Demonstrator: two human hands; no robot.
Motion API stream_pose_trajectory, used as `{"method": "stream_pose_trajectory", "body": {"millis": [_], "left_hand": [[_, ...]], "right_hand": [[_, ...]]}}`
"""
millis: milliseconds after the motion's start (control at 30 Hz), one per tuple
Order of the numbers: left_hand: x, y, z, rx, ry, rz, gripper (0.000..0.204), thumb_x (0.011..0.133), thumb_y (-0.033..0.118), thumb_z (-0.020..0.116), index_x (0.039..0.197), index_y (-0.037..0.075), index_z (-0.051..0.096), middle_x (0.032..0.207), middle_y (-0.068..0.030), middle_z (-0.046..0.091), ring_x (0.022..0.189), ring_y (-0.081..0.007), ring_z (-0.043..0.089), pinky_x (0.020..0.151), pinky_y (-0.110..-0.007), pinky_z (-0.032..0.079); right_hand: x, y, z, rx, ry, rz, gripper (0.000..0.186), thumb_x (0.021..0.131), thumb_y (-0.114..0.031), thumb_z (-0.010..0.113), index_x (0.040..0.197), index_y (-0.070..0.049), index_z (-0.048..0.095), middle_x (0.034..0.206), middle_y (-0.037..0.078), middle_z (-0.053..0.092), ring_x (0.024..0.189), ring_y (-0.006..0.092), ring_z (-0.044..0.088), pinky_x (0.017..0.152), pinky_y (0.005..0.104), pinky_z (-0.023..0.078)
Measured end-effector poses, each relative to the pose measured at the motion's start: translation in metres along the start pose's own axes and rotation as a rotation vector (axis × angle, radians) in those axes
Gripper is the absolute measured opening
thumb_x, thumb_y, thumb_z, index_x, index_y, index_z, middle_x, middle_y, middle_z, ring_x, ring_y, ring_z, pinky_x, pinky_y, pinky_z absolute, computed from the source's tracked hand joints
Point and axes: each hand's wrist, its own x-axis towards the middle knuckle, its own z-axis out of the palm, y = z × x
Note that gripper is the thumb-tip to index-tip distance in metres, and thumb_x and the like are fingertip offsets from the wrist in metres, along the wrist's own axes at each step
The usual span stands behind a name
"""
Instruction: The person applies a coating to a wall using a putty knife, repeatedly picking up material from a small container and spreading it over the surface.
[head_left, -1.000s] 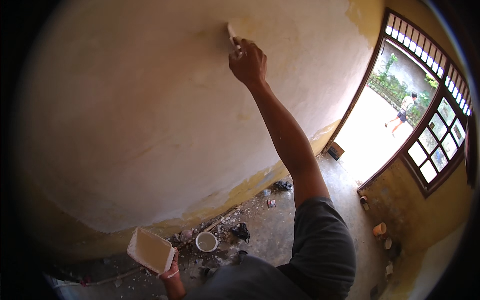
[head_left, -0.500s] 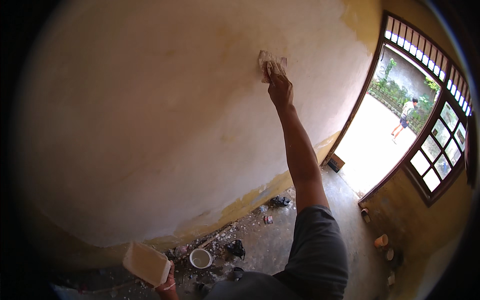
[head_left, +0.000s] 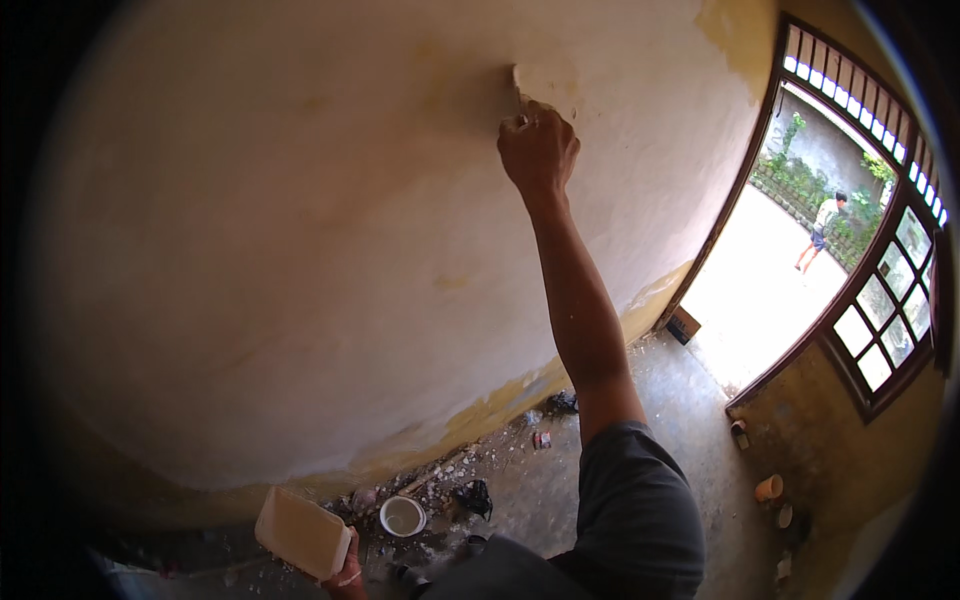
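My right arm reaches up to the wall (head_left: 300,220), which is covered in patchy white putty over yellow paint. My right hand (head_left: 540,150) is closed around the handle of a putty knife (head_left: 517,84). Its blade shows nearly edge-on at the wall surface, and most of the handle is hidden by my fingers. Low on the left, my left hand (head_left: 348,570) grips a shallow rectangular beige tray (head_left: 302,535) by its right end, in front of the wall's foot. What the tray holds, if anything, cannot be made out.
A white bucket (head_left: 403,516) stands on the debris-strewn floor, with a black plastic bag (head_left: 473,498) beside it. A cardboard box (head_left: 683,325) sits by the open doorway. Outside, a person (head_left: 824,228) walks. An orange pot (head_left: 768,488) lies along the right wall.
My right hand has moved slightly up and left along the wall. The putty knife has turned from its broad face showing to nearly edge-on. The left hand still holds the tray.
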Motion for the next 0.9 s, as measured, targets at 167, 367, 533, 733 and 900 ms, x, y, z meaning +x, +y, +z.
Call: {"method": "stream_pose_trajectory", "body": {"millis": [167,367,533,733,900], "left_hand": [[-0.007,-0.006,-0.003,0.007,-0.003,0.087,0.072,0.087,0.061,0.055,0.142,0.016,0.045,0.145,-0.0105,0.048,0.131,-0.0413,0.045,0.102,-0.072,0.034],[-0.007,-0.005,0.013,0.001,-0.028,0.044,0.075,0.085,0.064,0.056,0.141,0.016,0.046,0.143,-0.0091,0.05,0.13,-0.0417,0.045,0.102,-0.071,0.034],[-0.014,0.0,0.005,0.008,0.056,0.078,0.075,0.084,0.065,0.056,0.141,0.017,0.046,0.139,-0.0081,0.054,0.127,-0.0407,0.049,0.101,-0.07,0.037],[-0.018,0.002,0.003,0.019,0.07,0.09,0.076,0.085,0.065,0.055,0.143,0.019,0.043,0.145,-0.0079,0.048,0.129,-0.0405,0.047,0.101,-0.072,0.036],[-0.004,-0.01,0.029,-0.033,-0.071,0.045,0.077,0.086,0.066,0.053,0.146,0.02,0.038,0.147,-0.0092,0.045,0.131,-0.0413,0.045,0.1,-0.073,0.036]], "right_hand": [[-0.075,-0.032,0.0,0.211,-0.115,-0.551,0.029,0.075,-0.005,0.068,0.103,-0.01,0.069,0.1,0.012,0.07,0.089,0.031,0.067,0.077,0.0388,0.055],[0.05,0.048,-0.049,0.04,0.38,0.162,0.024,0.079,-0.018,0.064,0.095,0.0,0.068,0.094,0.018,0.071,0.089,0.0315,0.068,0.08,0.0437,0.053],[0.077,0.128,-0.047,-0.067,0.067,0.329,0.042,0.081,-0.034,0.07,0.111,-0.005,0.07,0.106,0.016,0.07,0.101,0.0335,0.066,0.092,0.0436,0.05],[-0.003,0.087,0.001,0.136,0.005,0.132,0.025,0.073,-0.022,0.064,0.091,-0.005,0.07,0.078,0.017,0.068,0.081,0.0351,0.066,0.076,0.0438,0.05],[-0.069,0.019,0.001,0.367,-0.193,-0.193,0.028,0.076,-0.011,0.068,0.102,0.0,0.069,0.085,0.014,0.07,0.08,0.0242,0.068,0.078,0.0346,0.053]]}}
